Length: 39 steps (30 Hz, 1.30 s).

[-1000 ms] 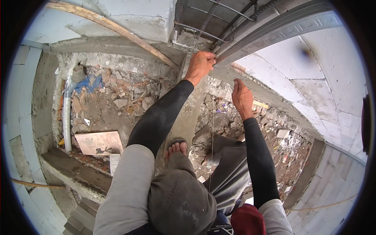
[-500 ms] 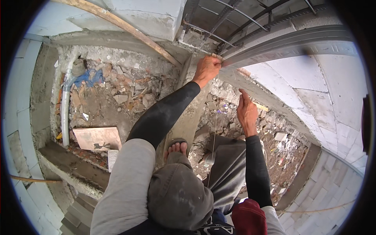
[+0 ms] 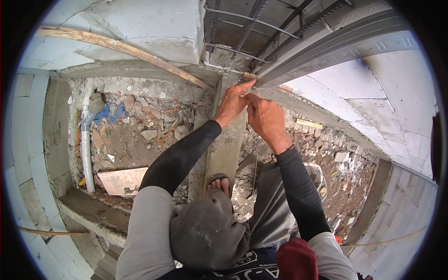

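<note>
Both my hands meet near the foot of a grey metal door frame (image 3: 336, 46), above a concrete beam (image 3: 226, 154). My left hand (image 3: 232, 103) pinches with its index finger stretched toward the frame's lower end. Close against it, my right hand (image 3: 266, 114) is closed, with thumb and index finger together at the left fingertips. Between them is a thin pale string, mostly hidden by the fingers. A length of string (image 3: 255, 175) hangs below, beside my knee.
Steel rebar (image 3: 252, 28) stands beyond my hands. A wooden pole (image 3: 140, 53) slants at the far left. Rubble (image 3: 149, 133) lies on both sides of the beam, with a white pipe (image 3: 86, 154) and a board (image 3: 122, 180) at left. My sandalled foot (image 3: 218, 185) rests on the beam.
My right hand has moved up and left to join my left hand, its fingers now closed. My left hand has drawn slightly back from the frame. The view has shifted a little.
</note>
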{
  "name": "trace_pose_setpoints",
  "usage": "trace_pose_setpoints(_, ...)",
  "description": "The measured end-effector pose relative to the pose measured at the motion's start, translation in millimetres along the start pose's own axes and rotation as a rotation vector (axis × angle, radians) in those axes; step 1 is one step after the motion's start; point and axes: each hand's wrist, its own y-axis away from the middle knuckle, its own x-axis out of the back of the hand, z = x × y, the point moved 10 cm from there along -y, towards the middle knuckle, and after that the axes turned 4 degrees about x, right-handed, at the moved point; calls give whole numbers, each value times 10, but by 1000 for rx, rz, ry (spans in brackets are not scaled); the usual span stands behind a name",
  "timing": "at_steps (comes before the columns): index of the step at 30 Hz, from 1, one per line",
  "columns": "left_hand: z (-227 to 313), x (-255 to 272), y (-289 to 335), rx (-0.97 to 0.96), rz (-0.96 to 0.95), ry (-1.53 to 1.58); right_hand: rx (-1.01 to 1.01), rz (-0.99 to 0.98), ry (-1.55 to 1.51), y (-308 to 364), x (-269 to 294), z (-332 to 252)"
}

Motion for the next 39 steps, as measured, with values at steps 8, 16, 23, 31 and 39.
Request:
trace_pose_setpoints(8, -549, -9, -166, -1, 216, 670, -11, 15, 234, -715, -230, -214)
trace_pose_setpoints(16, -536, -9, -587, 111, 90, 918, -153, 266, -58, -50, 286, -29)
trace_pose_setpoints(23, -221, 165, -615, 110, 443, 557, -475, 77, -840, 496, -454, 521)
trace_pose_setpoints(31, -33, 252, -834, 88, 423, 513, -500, 190, -814, 536, -429, 734)
trace_pose_setpoints(39, 182, 279, -890, -50, 523, 205, -361, 214, -485, 468, -376, 602)
